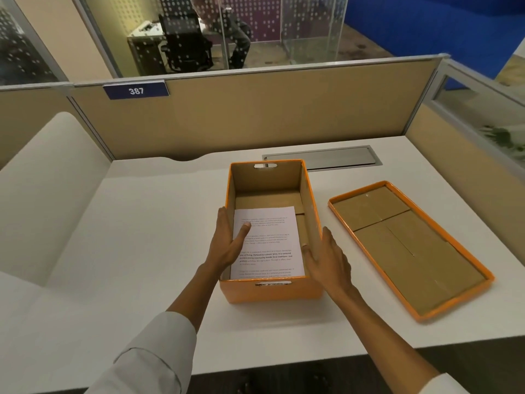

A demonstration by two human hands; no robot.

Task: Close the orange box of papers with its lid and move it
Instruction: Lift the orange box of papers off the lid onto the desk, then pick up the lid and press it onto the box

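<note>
The orange box (270, 291) stands open in the middle of the white desk, its brown inside showing. White printed papers (267, 245) lie inside at the near end. My left hand (227, 243) rests over the box's left wall, thumb on the papers, fingers outside. My right hand (326, 260) lies against the right wall with its fingers spread, thumb over the rim. The orange lid (409, 248) lies upside down on the desk to the right of the box, apart from it.
A metal cable hatch (324, 159) is set in the white desk (142, 237) behind the box. Beige partition walls (255, 118) close the back and right. A person sits at a desk behind glass far off.
</note>
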